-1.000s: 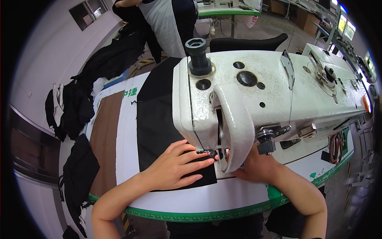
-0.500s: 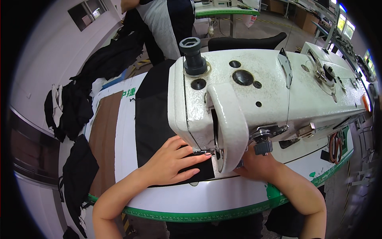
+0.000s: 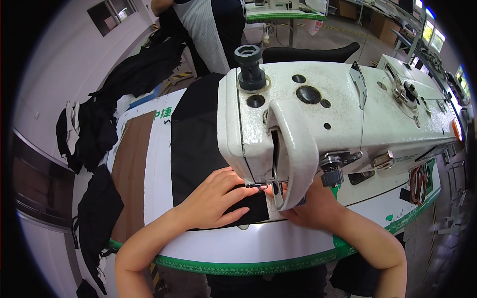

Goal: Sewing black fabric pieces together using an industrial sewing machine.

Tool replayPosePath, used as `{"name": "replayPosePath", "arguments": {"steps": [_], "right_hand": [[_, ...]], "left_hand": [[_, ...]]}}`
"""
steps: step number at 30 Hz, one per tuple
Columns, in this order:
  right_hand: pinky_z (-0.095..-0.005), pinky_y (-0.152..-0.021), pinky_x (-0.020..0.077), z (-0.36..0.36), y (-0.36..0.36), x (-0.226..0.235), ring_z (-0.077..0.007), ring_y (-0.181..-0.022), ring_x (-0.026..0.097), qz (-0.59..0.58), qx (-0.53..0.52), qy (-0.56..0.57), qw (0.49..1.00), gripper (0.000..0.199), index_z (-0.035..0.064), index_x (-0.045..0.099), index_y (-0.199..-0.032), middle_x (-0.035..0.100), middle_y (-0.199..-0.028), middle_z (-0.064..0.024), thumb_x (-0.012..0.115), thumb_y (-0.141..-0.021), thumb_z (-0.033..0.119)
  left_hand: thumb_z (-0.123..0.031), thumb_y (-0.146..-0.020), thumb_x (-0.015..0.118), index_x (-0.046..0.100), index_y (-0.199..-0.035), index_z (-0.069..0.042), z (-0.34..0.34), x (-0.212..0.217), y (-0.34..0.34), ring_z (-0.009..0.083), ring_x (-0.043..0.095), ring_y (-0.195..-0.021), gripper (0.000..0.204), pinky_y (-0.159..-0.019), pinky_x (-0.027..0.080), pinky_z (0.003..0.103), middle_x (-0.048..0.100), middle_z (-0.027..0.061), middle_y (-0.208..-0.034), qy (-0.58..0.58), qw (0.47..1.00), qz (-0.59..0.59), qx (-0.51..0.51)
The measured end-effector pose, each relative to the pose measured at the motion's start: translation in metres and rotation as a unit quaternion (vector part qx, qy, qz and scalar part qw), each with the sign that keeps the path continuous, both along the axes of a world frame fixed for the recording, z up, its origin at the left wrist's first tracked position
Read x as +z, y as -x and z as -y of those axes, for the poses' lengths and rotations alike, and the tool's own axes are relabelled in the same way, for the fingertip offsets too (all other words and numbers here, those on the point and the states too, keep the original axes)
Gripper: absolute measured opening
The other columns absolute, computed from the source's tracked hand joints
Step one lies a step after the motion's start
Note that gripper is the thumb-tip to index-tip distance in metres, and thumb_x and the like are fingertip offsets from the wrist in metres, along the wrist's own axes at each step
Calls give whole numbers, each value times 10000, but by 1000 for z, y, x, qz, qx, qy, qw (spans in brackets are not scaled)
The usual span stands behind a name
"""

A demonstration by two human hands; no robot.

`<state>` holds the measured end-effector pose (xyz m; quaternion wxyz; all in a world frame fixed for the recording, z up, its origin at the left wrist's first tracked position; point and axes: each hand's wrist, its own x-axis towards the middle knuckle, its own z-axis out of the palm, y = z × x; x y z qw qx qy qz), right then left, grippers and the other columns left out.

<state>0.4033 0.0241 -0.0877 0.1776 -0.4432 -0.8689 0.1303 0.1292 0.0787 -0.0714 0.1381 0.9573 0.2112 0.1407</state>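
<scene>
A white sewing machine (image 3: 343, 119) stands in front of me, with black fabric (image 3: 194, 149) lying under its head and out to the left. My left hand (image 3: 214, 199) rests on that fabric with its fingers stretched out, the fingertips close beside the presser foot (image 3: 257, 186). Behind the machine's curved white guard (image 3: 296, 149), my right hand (image 3: 314, 206) reaches in from the right. Its fingertips show near the needle area, next to the left fingertips. The guard hides most of its fingers, so whether they pinch the fabric cannot be seen.
The white table has a green front edge (image 3: 248, 267). A brown strip (image 3: 131, 169) lies on its left side. Dark cloth pieces (image 3: 97, 218) hang at the far left. A person (image 3: 208, 35) stands beyond the machine, near a black chair back (image 3: 310, 53).
My right hand has moved left, and its fingertips now show by the needle area. My left hand has shifted only slightly on the fabric. The view has turned a little.
</scene>
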Motion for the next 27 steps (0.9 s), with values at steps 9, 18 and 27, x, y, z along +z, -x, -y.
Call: {"name": "replayPosePath", "arguments": {"steps": [9,18,27], "right_hand": [[-422,-553,503,3,-8,3,-271,-712,639,-67,-27,-129,989,154,114,610,-827,572,-833,-50,725,-783,208],[-422,-529,496,0,-6,-8,-260,-687,625,-66,16,-108,992,208,101,602,-788,554,-830,-51,755,-767,241],[-430,-531,496,1,-9,-8,-282,-690,636,-43,3,-138,990,209,99,608,-809,572,-824,-55,749,-778,251]], "left_hand": [[-247,-877,698,636,-1328,-155,-2,2,-4,272,524,-1027,465,-1031,413,443,522,57,-1003,-27,999,-1,-35],[-224,-883,696,663,-1305,-175,-5,2,-2,266,535,-1040,426,-1044,412,435,568,30,-1028,-35,999,3,-33],[-173,-874,689,701,-1036,-101,-26,-2,-1,274,555,-1142,178,-1058,420,446,627,36,-1065,-31,999,33,-8]]}}
